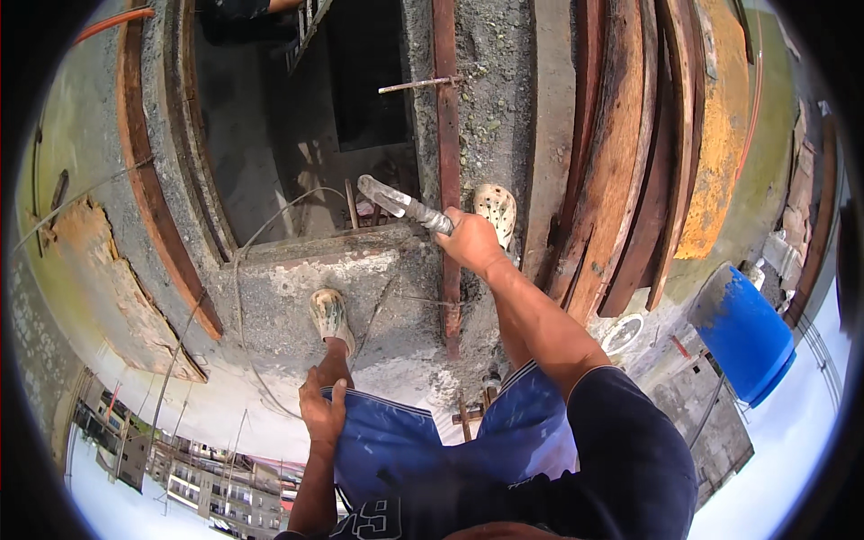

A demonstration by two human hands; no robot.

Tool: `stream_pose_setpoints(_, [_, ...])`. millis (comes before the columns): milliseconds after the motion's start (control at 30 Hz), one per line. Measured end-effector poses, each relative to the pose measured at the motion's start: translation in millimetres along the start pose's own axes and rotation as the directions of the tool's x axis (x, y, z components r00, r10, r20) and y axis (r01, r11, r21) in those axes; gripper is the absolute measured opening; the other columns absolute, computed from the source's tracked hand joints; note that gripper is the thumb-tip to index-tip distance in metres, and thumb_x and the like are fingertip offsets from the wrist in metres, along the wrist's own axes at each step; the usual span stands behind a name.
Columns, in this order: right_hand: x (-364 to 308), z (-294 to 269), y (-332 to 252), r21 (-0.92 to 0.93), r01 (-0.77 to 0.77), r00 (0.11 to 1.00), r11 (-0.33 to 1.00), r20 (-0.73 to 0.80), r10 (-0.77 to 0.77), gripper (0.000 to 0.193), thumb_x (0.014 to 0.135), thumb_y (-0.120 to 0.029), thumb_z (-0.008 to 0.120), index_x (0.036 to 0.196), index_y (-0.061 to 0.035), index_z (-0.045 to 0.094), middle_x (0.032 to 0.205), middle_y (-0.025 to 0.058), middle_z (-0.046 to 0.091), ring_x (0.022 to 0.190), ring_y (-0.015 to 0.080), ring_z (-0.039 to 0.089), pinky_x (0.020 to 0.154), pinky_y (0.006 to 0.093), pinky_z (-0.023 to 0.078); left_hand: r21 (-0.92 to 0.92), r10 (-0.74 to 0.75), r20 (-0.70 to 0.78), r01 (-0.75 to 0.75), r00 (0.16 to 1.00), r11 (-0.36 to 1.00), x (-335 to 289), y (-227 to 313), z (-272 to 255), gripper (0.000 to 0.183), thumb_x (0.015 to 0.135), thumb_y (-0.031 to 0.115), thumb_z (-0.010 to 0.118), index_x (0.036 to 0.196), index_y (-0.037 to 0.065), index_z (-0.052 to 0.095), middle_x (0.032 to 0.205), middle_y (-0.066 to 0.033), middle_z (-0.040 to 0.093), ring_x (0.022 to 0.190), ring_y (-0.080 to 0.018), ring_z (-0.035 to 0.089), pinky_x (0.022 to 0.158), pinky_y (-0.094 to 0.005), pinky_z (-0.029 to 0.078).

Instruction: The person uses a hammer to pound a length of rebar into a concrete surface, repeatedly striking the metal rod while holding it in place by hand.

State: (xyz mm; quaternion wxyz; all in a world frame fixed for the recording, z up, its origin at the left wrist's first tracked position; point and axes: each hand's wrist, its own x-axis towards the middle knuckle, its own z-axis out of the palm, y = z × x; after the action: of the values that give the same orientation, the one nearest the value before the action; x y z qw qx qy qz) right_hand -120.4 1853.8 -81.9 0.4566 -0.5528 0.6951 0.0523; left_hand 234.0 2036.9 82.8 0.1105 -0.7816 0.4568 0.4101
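Note:
My right hand (472, 241) is wrapped around the grip of a hammer (387, 195), whose handle looks bound in grey tape. The worn metal head points left, over the edge of a dark opening (306, 171) in the concrete. Beneath that hand runs a narrow reddish wooden strip (450, 180) with a thin metal rod (419, 85) across its far part. My left hand (322, 409) lies against my left knee beside the hem of my blue shorts (382, 441), its fingers stretched and holding nothing. My feet, in pale clogs (329, 312), stand on rough concrete either side of the strip.
Long wooden planks (601, 153) lie at the right, with a yellow board (717, 135) and a blue drum (745, 335) beyond. A cable (241, 315) loops across the concrete at the left. Part of another person (243, 9) and a ladder (309, 34) show in the opening.

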Motion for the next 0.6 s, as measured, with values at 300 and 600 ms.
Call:
stream_pose_setpoints(300, [10.1,-111.8,7.7,0.319,0.495,0.618,0.808,-0.783,-0.069,0.019,0.087,-0.011,0.074,0.095,0.0027,0.065,0.077,0.0079,0.069,0.066,0.0154,0.063,0.066,0.0322,0.052,0.133,-0.014,0.063,0.006,0.998,0.991,2.8,-13.3,-3.8,0.071,0.089,0.042,0.068,0.134,-0.01,0.05,0.118,-0.0329,0.061,0.11,-0.0467,0.058,0.097,-0.0487,0.045])
stream_pose_setpoints(600, [91.5,-97.4,48.8,0.465,0.003,0.816,0.885,-0.513,0.267,0.027,0.082,-0.02,0.072,0.099,0.0006,0.067,0.08,0.0162,0.071,0.072,0.0294,0.068,0.072,0.0382,0.052,0.183,0.055,0.064,-0.066,0.996,0.981,-2.5,-3.5,0.3,0.063,0.092,0.04,0.064,0.131,-0.007,0.053,0.113,-0.0312,0.063,0.106,-0.0445,0.059,0.094,-0.0481,0.046])
